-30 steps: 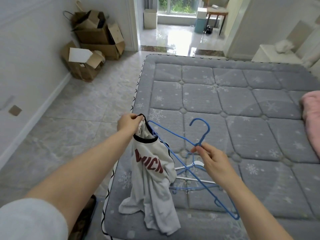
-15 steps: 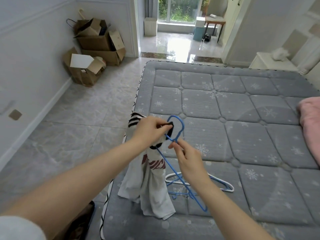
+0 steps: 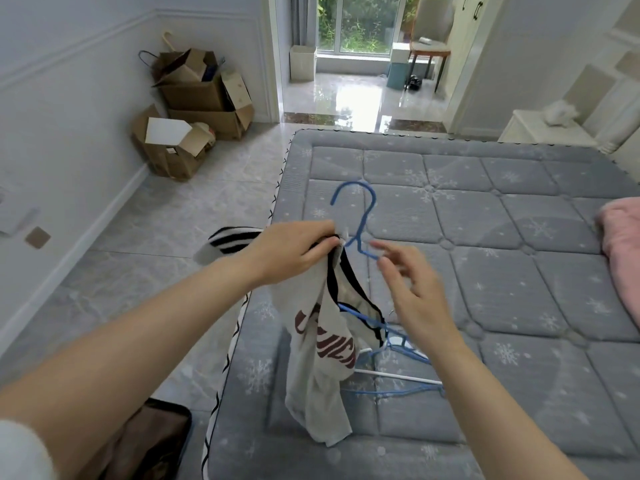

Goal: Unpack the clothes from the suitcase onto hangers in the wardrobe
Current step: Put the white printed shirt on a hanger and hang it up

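partly legible lettering on shirt [image 3: 325,344]

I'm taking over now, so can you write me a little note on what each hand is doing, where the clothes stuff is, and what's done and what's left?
Left hand: grips the white T-shirt with black trim and dark red letters at its collar, by the thin blue wire hanger.
Right hand: open, fingertips at the hanger's shoulder.
Spare blue and white wire hangers lie on the grey quilted mattress.
Done: hanger is partly inside the shirt.
Left: straighten the shirt, hang it in the wardrobe, which is not in view.
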### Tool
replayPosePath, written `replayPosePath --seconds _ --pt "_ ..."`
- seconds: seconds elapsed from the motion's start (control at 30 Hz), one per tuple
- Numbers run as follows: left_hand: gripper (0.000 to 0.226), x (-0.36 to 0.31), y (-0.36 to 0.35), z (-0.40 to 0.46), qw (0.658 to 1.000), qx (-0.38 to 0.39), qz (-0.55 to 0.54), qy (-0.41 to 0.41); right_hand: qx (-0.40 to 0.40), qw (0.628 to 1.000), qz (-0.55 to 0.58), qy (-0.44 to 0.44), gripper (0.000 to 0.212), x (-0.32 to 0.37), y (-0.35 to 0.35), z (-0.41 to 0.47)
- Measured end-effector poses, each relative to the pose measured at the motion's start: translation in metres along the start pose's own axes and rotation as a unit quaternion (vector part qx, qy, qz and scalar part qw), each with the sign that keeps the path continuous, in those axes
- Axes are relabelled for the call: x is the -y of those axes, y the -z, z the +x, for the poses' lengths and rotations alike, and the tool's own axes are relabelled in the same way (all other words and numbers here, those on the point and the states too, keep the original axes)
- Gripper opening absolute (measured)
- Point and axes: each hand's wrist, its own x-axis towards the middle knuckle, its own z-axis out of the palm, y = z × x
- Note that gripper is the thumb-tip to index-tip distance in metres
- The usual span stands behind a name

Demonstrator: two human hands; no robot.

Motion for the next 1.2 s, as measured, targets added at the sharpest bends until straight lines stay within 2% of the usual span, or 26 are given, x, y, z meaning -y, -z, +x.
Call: replayPosePath --seconds 0.1,0.13,0.2,0.23,0.3,0.33,0.4,0.47,0.5,0.57,0.63,0.67,0.7,0.73,0.8,0.9,0.93,1.0,1.1,1.2 --pt "0.033 0.005 0.001 0.004 0.998 -0.028 0.024 0.042 -0.184 0.975 -0.052 0.111 0.009 -0.008 0.016 -0.010" --pt "0.033 0.005 0.003 0.005 0.998 -0.031 0.025 0.045 -0.206 0.967 -0.044 0.145 0.006 -0.011 0.016 -0.020" --pt "0.033 0.004 0.006 0.008 0.998 -0.038 0.028 0.045 -0.148 0.970 -0.035 0.187 0.014 -0.021 0.005 -0.044" --pt "0.034 0.002 0.008 0.008 0.998 -0.043 0.029 0.042 -0.099 0.980 -0.047 0.168 0.021 -0.027 -0.004 -0.055" --pt "0.036 -0.004 0.012 0.008 0.998 -0.048 0.030 0.030 -0.033 0.994 -0.095 0.050 0.033 -0.043 -0.025 -0.067" --pt "0.036 -0.007 0.014 0.008 0.998 -0.048 0.028 0.023 -0.020 0.993 -0.106 -0.039 0.035 -0.049 -0.032 -0.065" --pt "0.034 -0.013 0.021 0.007 0.999 -0.046 0.021 0.013 0.000 0.968 -0.062 -0.244 0.032 -0.058 -0.041 -0.050" --pt "0.031 -0.019 0.027 0.004 0.999 -0.045 0.011 0.006 0.024 0.925 0.002 -0.380 0.049 -0.068 -0.048 -0.030" --pt "0.030 -0.022 0.030 0.003 0.999 -0.045 0.005 0.002 0.033 0.907 0.030 -0.419 0.054 -0.073 -0.053 -0.021" --pt "0.028 -0.026 0.034 -0.001 0.999 -0.042 -0.012 -0.003 0.027 0.880 0.065 -0.470 0.050 -0.085 -0.062 -0.006" --pt "0.028 -0.028 0.038 -0.004 0.999 -0.045 -0.023 -0.006 0.021 0.876 0.046 -0.480 0.031 -0.097 -0.068 0.003" --pt "0.029 -0.027 0.040 -0.006 0.999 -0.047 -0.026 -0.008 0.006 0.868 0.083 -0.489 0.018 -0.101 -0.068 0.005" --pt "0.031 -0.026 0.041 -0.008 0.998 -0.049 -0.027 -0.010 -0.019 0.847 0.165 -0.505 0.007 -0.102 -0.067 0.007" --pt "0.033 -0.025 0.042 -0.009 0.998 -0.050 -0.028 -0.011 -0.046 0.810 0.272 -0.518 0.004 -0.103 -0.063 0.007" --pt "0.034 -0.020 0.040 -0.013 0.998 -0.049 -0.033 -0.007 -0.095 0.716 0.446 -0.528 0.013 -0.098 -0.048 0.005" --pt "0.027 -0.009 0.031 -0.019 0.997 -0.051 -0.064 0.009 -0.195 0.567 0.615 -0.512 0.027 -0.097 -0.023 0.004" --pt "0.023 -0.005 0.028 -0.021 0.995 -0.054 -0.079 0.017 -0.216 0.545 0.634 -0.504 0.029 -0.097 -0.014 0.004" --pt "0.019 0.002 0.024 -0.024 0.992 -0.065 -0.105 0.034 -0.206 0.569 0.617 -0.502 0.025 -0.095 0.000 0.005" --pt "0.016 0.007 0.019 -0.027 0.988 -0.077 -0.121 0.054 -0.150 0.629 0.564 -0.513 0.046 -0.097 0.013 0.003" --pt "0.019 0.008 0.014 -0.027 0.989 -0.093 -0.096 0.070 -0.142 0.674 0.515 -0.511 0.052 -0.095 0.025 0.004"
